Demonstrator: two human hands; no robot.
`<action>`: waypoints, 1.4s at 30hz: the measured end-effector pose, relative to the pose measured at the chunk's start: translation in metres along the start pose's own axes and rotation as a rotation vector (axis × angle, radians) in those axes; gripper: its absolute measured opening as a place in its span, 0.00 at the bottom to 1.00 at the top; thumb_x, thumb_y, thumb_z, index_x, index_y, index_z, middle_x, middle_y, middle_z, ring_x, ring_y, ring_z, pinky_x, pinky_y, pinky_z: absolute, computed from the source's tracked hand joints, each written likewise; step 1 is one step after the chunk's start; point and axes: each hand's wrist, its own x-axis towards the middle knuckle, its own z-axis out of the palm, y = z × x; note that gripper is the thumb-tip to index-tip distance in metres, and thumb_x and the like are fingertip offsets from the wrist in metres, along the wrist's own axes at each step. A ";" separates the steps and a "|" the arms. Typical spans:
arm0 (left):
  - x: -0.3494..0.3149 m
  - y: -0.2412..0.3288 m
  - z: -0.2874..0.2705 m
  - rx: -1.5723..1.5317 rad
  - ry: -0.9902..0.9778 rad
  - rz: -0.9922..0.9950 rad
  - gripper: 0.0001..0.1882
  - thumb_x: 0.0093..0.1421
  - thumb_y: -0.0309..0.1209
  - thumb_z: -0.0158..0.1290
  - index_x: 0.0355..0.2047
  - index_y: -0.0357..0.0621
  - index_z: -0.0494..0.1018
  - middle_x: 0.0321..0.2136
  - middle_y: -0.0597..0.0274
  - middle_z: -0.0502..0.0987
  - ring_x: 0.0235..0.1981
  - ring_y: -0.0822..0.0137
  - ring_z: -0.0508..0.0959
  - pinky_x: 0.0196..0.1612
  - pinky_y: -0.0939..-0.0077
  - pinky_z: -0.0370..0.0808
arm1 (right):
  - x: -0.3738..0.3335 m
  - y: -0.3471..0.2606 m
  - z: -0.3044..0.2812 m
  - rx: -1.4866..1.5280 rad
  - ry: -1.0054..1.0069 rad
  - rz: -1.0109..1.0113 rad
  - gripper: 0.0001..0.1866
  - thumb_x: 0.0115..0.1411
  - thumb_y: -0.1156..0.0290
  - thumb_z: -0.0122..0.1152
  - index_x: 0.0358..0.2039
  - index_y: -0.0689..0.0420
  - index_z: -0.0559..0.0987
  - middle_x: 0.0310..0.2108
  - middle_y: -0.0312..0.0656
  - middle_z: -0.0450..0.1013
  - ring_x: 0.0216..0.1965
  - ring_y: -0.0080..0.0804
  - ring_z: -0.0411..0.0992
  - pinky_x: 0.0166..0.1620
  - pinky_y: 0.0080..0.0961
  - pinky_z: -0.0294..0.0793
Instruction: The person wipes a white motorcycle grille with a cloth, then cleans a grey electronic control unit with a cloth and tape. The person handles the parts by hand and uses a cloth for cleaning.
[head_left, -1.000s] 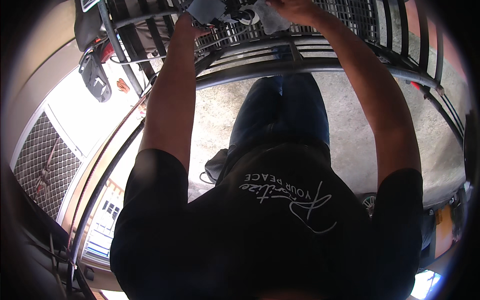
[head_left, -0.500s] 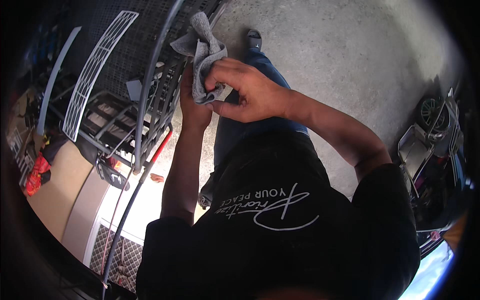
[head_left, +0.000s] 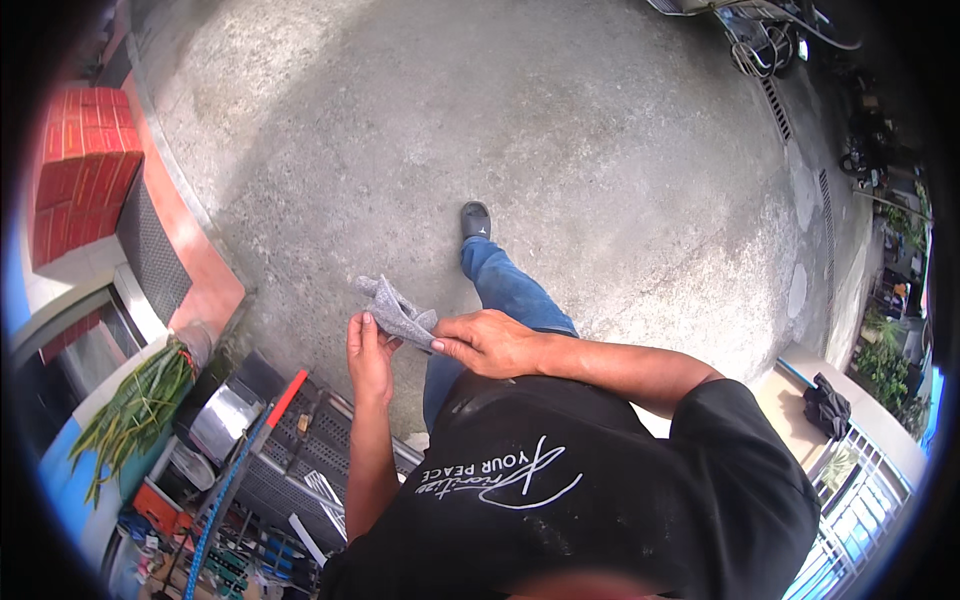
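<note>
A crumpled grey cloth (head_left: 395,312) hangs between my two hands in front of my body. My left hand (head_left: 372,358) grips its left lower edge, with the thumb up against the fabric. My right hand (head_left: 488,343) pinches the right end of it between thumb and fingers. The top of the cloth folds over loosely, and whether anything lies inside the folds is hidden. Both hands are held above the concrete floor (head_left: 350,150), near my jeans (head_left: 510,285) and one foot in a dark slide sandal (head_left: 476,220).
At the lower left stands a dark rack (head_left: 300,460) with a red-ended pole (head_left: 288,398) and tools. A long-leaved plant (head_left: 140,405) and stacked red boxes (head_left: 88,165) are farther left. A white railing (head_left: 850,520) stands at lower right; a vehicle (head_left: 760,30) is at upper right.
I have turned and stepped away from the rack, which has shifted to the lower left. Open concrete now fills the view ahead. The cloth stays in both hands, now lower and spread more sideways.
</note>
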 end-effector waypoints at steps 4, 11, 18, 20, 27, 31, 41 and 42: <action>0.087 0.078 0.110 0.050 -0.191 0.198 0.14 0.79 0.42 0.43 0.57 0.49 0.63 0.53 0.56 0.77 0.52 0.59 0.81 0.54 0.55 0.78 | 0.035 -0.001 -0.127 -0.122 0.264 -0.021 0.15 0.72 0.59 0.57 0.41 0.58 0.82 0.35 0.50 0.80 0.40 0.55 0.79 0.42 0.48 0.76; 0.204 0.204 0.237 -0.077 -0.343 0.188 0.17 0.78 0.39 0.43 0.63 0.52 0.61 0.57 0.57 0.75 0.57 0.55 0.77 0.59 0.51 0.76 | 0.116 -0.019 -0.285 -0.264 0.487 -0.107 0.12 0.67 0.61 0.64 0.40 0.58 0.83 0.35 0.47 0.81 0.38 0.51 0.79 0.41 0.46 0.77; 0.353 0.329 0.393 0.102 -0.625 0.038 0.13 0.78 0.37 0.44 0.58 0.49 0.67 0.50 0.61 0.77 0.51 0.63 0.79 0.54 0.57 0.78 | 0.159 -0.027 -0.404 -0.183 0.819 0.002 0.13 0.67 0.61 0.64 0.42 0.59 0.82 0.37 0.48 0.80 0.41 0.52 0.79 0.44 0.44 0.77; 0.379 0.361 0.455 0.206 -0.698 0.014 0.14 0.78 0.38 0.44 0.57 0.46 0.69 0.50 0.60 0.77 0.51 0.63 0.79 0.57 0.60 0.77 | 0.154 -0.023 -0.443 -0.104 0.964 0.088 0.13 0.68 0.62 0.63 0.42 0.59 0.82 0.38 0.48 0.80 0.42 0.51 0.79 0.45 0.44 0.77; 0.468 0.398 0.691 0.403 -0.887 0.009 0.23 0.77 0.48 0.47 0.56 0.40 0.73 0.53 0.55 0.78 0.55 0.62 0.77 0.61 0.61 0.74 | 0.119 0.041 -0.574 0.184 1.327 0.364 0.13 0.68 0.63 0.63 0.45 0.58 0.83 0.42 0.49 0.82 0.44 0.52 0.80 0.48 0.42 0.78; 0.495 0.377 0.812 0.232 -0.702 -0.111 0.28 0.73 0.55 0.52 0.54 0.41 0.73 0.50 0.56 0.78 0.53 0.61 0.78 0.60 0.60 0.75 | 0.099 0.082 -0.662 0.173 1.237 0.515 0.14 0.67 0.63 0.63 0.47 0.57 0.83 0.44 0.50 0.82 0.48 0.54 0.79 0.51 0.43 0.78; 0.550 0.397 1.013 0.318 -0.774 0.043 0.13 0.72 0.41 0.52 0.49 0.48 0.75 0.42 0.63 0.82 0.41 0.67 0.82 0.46 0.66 0.82 | 0.017 0.123 -0.921 -0.154 1.256 0.431 0.15 0.68 0.63 0.64 0.50 0.57 0.81 0.38 0.47 0.80 0.37 0.43 0.79 0.43 0.39 0.78; 0.564 0.402 1.039 0.338 -0.794 0.116 0.11 0.72 0.40 0.52 0.46 0.49 0.75 0.41 0.63 0.81 0.41 0.67 0.82 0.47 0.65 0.82 | 0.013 0.131 -0.944 -0.167 1.280 0.424 0.14 0.68 0.64 0.65 0.49 0.58 0.81 0.36 0.46 0.80 0.35 0.40 0.79 0.40 0.36 0.78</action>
